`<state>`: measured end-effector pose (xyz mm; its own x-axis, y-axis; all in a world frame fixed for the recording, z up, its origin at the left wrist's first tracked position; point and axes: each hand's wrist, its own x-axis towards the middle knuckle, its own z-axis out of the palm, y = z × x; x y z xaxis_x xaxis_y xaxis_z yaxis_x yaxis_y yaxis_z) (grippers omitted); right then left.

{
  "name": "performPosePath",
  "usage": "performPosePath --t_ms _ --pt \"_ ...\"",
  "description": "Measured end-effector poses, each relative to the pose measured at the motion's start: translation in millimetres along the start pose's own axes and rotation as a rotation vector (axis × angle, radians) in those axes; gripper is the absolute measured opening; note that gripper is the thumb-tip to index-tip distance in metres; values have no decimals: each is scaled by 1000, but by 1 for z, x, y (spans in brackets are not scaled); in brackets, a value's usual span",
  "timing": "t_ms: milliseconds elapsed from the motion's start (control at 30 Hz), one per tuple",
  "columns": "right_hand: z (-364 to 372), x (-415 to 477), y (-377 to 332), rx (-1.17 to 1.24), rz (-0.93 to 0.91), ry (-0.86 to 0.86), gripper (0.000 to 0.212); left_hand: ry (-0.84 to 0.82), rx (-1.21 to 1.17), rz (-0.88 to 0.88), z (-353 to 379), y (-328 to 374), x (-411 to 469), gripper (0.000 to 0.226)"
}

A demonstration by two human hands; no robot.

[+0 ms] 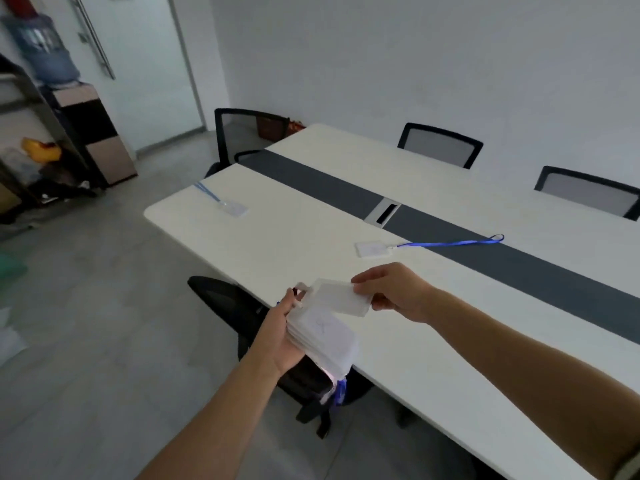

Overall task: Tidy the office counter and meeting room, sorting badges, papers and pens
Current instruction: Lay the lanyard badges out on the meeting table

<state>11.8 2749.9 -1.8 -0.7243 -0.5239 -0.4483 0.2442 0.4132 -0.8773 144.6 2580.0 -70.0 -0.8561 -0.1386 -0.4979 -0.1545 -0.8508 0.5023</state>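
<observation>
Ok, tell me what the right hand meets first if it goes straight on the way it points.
The right hand, pinching a badge, points toward the left hand. Going on, it would likely first meet the stack held there; depth is unclear.

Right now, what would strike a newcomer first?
By the near edge of the white table, the left hand holds a stack of badges; the right hand pinches a single badge above it. Two more lie there: a corner badge far left, a centre badge by the dark strip.
</observation>
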Motion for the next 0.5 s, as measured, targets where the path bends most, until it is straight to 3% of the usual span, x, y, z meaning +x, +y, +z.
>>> performPosePath --t_ms 300,500 --pt "19 42 14 -24 21 -80 27 78 -14 105 -4 43 37 31" --pt "10 100 7 51 136 -296 29 130 19 173 10 67 92 33"
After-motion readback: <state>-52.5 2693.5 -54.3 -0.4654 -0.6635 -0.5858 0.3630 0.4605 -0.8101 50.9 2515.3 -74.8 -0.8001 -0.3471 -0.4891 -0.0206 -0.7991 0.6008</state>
